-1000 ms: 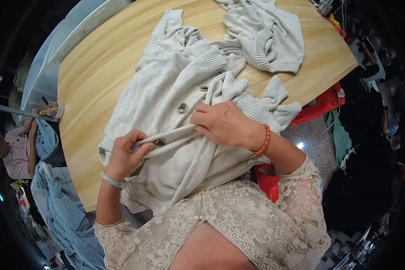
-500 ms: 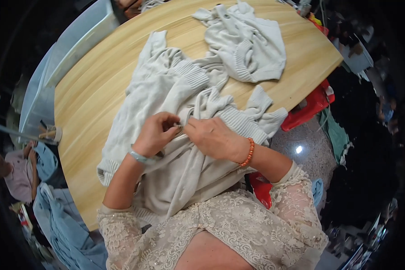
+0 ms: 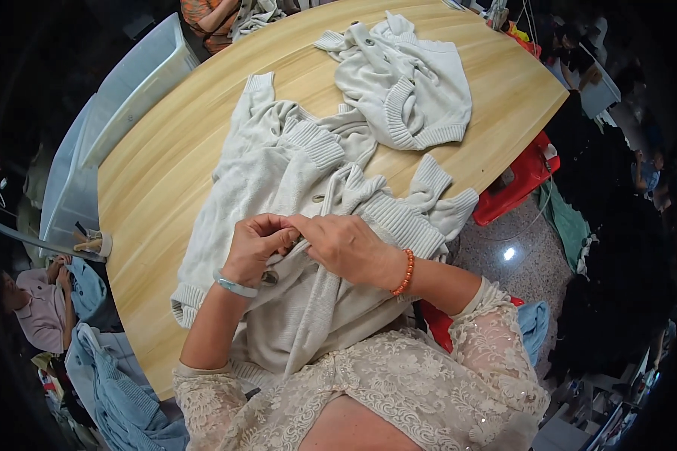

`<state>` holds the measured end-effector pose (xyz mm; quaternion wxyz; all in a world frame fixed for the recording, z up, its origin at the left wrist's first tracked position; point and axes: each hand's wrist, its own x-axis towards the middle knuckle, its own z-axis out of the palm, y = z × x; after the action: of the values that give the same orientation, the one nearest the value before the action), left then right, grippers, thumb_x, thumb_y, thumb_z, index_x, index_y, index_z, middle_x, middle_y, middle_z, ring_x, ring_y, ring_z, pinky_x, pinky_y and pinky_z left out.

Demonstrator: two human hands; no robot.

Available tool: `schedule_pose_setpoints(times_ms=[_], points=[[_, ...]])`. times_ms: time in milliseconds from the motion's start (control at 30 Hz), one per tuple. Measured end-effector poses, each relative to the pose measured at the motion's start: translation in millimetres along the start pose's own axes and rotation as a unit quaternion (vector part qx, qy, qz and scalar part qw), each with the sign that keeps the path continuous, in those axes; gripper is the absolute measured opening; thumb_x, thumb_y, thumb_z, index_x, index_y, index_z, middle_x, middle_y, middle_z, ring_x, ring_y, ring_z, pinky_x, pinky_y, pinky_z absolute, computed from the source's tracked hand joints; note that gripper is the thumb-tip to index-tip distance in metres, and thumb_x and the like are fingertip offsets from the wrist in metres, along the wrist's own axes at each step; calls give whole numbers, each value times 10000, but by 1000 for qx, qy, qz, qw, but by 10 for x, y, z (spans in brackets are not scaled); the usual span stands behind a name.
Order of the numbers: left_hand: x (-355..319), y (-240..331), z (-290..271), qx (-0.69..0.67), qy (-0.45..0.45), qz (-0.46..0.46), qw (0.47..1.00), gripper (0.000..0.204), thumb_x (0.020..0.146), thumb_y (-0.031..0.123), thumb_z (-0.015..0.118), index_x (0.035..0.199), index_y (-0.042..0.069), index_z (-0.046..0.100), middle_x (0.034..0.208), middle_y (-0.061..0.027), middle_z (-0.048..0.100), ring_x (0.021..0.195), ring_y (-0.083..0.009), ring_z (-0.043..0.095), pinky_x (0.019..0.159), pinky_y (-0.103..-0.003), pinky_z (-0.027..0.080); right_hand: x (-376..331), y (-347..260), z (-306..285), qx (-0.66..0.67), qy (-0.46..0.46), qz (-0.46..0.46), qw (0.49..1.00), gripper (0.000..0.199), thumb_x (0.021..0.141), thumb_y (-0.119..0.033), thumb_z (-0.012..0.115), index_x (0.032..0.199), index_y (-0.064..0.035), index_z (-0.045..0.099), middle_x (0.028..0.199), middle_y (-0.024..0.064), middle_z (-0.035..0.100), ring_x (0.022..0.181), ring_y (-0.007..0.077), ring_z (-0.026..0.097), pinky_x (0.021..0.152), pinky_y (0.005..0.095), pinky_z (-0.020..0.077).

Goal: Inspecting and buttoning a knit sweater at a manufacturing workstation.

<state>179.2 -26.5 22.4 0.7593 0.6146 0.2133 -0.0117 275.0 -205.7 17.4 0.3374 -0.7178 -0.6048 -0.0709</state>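
Near edge, hands: left hand (image 3: pixel 254 242) and right hand (image 3: pixel 344 244) meet fingertip to fingertip, both pinching the placket of the pale knit cardigan (image 3: pixel 278 188).
Cardigan: spread on the wooden table (image 3: pixel 158 158), hem hanging over the near edge, a dark button (image 3: pixel 270 277) just below the left hand.
Farther back: second knit sweater (image 3: pixel 406 83), crumpled, lying apart.

Rounded pale wood table (image 3: pixel 165 158); speckled grey floor (image 3: pixel 519 248); translucent bin (image 3: pixel 120 98) behind.
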Motion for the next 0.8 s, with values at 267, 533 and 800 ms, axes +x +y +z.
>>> schedule_pose_setpoints(times_ms=[267,533,800], points=[[-359,99,20,-52,4,-20,998,194,831,26,746,1014,-11,692,895,-38,700,706,-42,586,579,-188,449,12,-267,-131,-44,-36,-3,998,486,766,-192,735,1140,54,546,848,119,577,744,250,639,629,332,521],[-715,-49,6,174,14,122,977,247,877,-27,627,1121,-47,653,967,4,644,819,-36,554,685,-184,450,52,-146,-154,147,-104,41,983,269,835,-133,659,1070,-16,596,905,151,602,820,334,632,686,387,510],[-581,-271,39,178,67,159,969,133,912,-8,592,1020,-19,668,825,17,641,741,-21,539,671,-185,448,-12,-58,-43,221,-132,60,965,251,840,33,563,1087,18,608,914,170,599,868,359,616,746,407,490]])
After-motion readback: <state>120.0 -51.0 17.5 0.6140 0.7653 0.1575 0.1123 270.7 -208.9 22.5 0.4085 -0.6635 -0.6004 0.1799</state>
